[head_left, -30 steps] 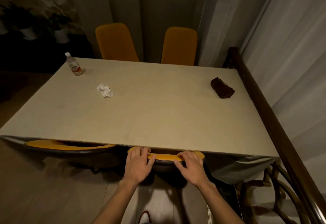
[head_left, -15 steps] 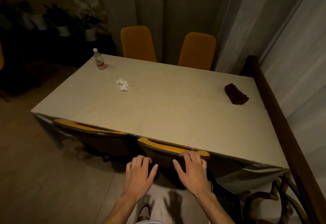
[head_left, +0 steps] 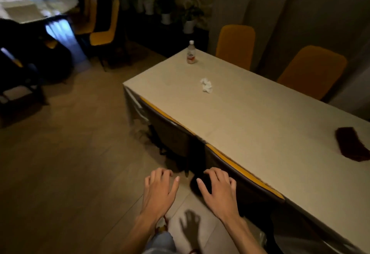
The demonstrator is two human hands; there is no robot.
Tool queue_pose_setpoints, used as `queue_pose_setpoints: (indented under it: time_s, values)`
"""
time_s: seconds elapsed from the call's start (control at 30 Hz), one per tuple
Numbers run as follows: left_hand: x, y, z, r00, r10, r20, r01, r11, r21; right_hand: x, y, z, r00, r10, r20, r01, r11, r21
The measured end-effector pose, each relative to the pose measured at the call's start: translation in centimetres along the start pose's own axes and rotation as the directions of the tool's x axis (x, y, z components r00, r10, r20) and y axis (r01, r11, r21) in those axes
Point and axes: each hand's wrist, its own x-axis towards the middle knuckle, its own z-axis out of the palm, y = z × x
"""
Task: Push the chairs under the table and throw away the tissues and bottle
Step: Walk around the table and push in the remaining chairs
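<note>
A beige table [head_left: 250,117] runs away to the right. On its far left corner stands a small plastic bottle [head_left: 191,52], and a crumpled white tissue [head_left: 206,85] lies nearer the middle. Two yellow chairs sit tucked under the near edge: the left chair [head_left: 170,133] and the right chair [head_left: 246,181]. Two more yellow chairs [head_left: 235,45] [head_left: 312,71] stand at the far side. My left hand [head_left: 160,189] hovers over the floor, fingers loosely curled, holding nothing. My right hand [head_left: 219,187] is beside the right chair's back, fingers relaxed, and holds nothing.
A dark brown folded object [head_left: 352,143] lies on the table at the right. A round table [head_left: 36,6] with yellow chairs [head_left: 104,33] stands at the far left. Potted plants [head_left: 166,11] line the back wall. Tiled floor [head_left: 70,163] stretches left of me.
Both hands have come off the right chair's back and drawn away from it. My view has swung left, so the table now sits on the right and the round table shows.
</note>
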Motion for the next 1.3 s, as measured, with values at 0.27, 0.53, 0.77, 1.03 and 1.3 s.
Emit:
queue_pose_setpoints:
  time_s: [0.27,0.53,0.77,1.03,1.3]
  values:
    - [-0.4,-5.7,-2.5,0.978,-0.203,-0.052,0.203,0.979,-0.008,3.6,-6.4,2.6,0.980,-0.172,0.100,0.171,0.985,0.017]
    - [3.3,-11.1,-4.0,0.960,-0.260,-0.105,0.260,0.966,-0.010,8.8,-11.7,4.8,0.955,-0.261,0.139,0.262,0.965,0.007]
    - [7.8,-17.0,-6.3,0.930,-0.330,-0.160,0.335,0.942,0.006,15.5,-17.1,7.5,0.936,-0.325,0.136,0.321,0.946,0.046]
    - [12.5,-22.4,-8.8,0.911,-0.358,-0.205,0.367,0.930,0.005,21.2,-23.0,9.4,0.920,-0.378,0.106,0.373,0.926,0.061]
    - [18.4,-25.3,-9.4,0.884,-0.374,-0.282,0.375,0.925,-0.051,28.2,-25.9,11.8,0.891,-0.430,0.143,0.415,0.901,0.123]
